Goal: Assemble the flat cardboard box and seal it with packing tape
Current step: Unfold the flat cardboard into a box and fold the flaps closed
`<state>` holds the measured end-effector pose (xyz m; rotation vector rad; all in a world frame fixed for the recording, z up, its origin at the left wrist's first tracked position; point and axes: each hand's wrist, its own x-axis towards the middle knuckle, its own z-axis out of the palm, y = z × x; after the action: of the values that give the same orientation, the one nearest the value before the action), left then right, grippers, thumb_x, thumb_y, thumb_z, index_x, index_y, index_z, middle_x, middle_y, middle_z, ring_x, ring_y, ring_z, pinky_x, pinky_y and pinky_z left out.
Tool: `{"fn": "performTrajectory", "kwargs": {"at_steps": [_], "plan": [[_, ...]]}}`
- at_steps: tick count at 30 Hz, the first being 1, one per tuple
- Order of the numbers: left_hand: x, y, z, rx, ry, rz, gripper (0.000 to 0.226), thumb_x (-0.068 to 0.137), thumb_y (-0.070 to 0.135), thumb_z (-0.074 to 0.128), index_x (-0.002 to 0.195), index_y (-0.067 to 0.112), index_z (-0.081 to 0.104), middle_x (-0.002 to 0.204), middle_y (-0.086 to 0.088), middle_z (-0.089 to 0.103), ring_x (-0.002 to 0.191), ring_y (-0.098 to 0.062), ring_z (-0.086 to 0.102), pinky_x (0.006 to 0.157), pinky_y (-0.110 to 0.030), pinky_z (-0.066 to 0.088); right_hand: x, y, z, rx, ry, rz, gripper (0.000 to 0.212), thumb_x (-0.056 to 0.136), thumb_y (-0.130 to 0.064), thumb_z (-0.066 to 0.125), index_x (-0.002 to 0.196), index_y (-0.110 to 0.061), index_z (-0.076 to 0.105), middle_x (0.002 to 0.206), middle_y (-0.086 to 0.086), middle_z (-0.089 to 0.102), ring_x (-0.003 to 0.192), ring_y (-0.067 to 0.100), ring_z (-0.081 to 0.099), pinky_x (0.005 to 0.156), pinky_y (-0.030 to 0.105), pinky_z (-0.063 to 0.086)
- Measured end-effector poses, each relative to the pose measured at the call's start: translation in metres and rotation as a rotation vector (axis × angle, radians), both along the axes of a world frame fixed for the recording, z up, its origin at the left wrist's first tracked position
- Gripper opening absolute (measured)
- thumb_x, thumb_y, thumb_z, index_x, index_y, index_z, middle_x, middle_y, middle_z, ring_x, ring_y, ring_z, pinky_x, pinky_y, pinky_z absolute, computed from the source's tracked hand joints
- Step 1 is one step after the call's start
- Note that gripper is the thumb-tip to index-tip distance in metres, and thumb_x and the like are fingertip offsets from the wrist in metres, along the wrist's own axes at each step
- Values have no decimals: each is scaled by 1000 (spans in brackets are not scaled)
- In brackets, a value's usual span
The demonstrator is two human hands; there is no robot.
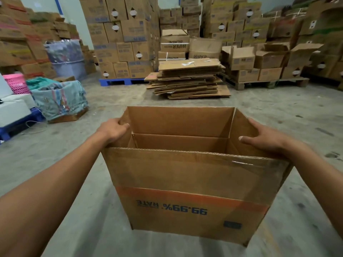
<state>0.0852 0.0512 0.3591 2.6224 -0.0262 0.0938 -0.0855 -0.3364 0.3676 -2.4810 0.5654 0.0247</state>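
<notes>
An opened-up brown cardboard box (185, 175) stands squared in front of me above the concrete floor, its top flaps upright. The near side has an orange band with blue upside-down print reading "99.99% RATE". A strip of clear tape glints near its upper right edge. My left hand (113, 131) grips the top of the left flap, thumb inside. The right flap is held by my right hand (263, 137), fingers over the outside and thumb on the inner face. Inside, a lower flap lies across the far part. No tape roll is in view.
A stack of flattened cartons (187, 80) lies on the floor straight ahead. Walls of stacked boxes on pallets (118, 81) fill the background. At the left sit a cloth-covered box (59, 101), a pink basket (16, 83) and white blocks (13, 108).
</notes>
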Motion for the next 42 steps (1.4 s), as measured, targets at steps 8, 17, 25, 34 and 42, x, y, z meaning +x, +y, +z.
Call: {"fn": "performTrajectory", "kwargs": {"at_steps": [8,17,25,34,42], "plan": [[5,8,-8,173,6,-88,53,97,47,41,145,26,41,140,-13,55,124,-36,52,102,-43,40,52,3,18,28,55,-94,69,98,-30,56,155,-26,18,148,15,43,130,36,46,108,49,36],[-37,-40,12,163,454,-255,72,93,67,26,148,23,37,154,-6,35,129,-33,50,82,-37,51,69,65,-17,66,123,56,77,99,-58,28,157,-22,-9,164,12,6,148,37,15,117,53,22],[-30,-44,-18,553,544,-517,93,75,83,17,144,27,46,154,-1,39,140,-25,36,117,-43,21,63,65,-8,159,421,51,84,89,-76,15,157,-30,4,157,20,27,113,52,58,78,56,56],[-82,-25,-49,551,863,-582,90,80,82,7,153,31,-8,161,9,-17,150,-22,-10,120,-51,-3,78,91,-33,10,945,190,71,97,-61,33,156,-23,22,165,11,1,148,39,9,107,65,30],[-72,-23,-78,791,457,-641,86,86,78,11,153,31,-15,162,7,-17,150,-26,-11,118,-55,2,51,115,-111,-598,706,327,84,90,-72,25,155,-19,19,163,10,14,147,41,12,113,60,23]]}}
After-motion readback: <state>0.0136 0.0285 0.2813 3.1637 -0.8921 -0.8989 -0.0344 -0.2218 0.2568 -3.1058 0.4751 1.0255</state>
